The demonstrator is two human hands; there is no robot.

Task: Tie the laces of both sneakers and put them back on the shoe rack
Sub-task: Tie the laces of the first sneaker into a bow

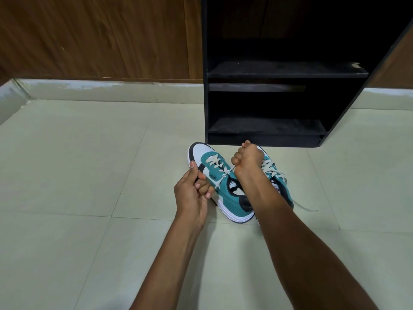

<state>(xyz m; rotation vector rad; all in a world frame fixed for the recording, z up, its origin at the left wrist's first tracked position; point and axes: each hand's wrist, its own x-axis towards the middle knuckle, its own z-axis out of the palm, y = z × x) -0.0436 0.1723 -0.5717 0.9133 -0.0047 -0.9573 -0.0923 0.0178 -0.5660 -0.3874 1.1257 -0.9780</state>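
Two teal, white and black sneakers stand side by side on the tiled floor in front of the black shoe rack. The left sneaker has white laces pulled taut from its top eyelets. My left hand grips one lace end low on the left side. My right hand is a fist gripping the other lace end, raised over the right sneaker and hiding part of it. The right sneaker's lace lies loose on the floor.
The rack has dark shelves with nothing visible on them, the lowest just behind the shoes. A wooden wall panel runs along the back above a pale skirting. Open tile floor spreads left and toward me.
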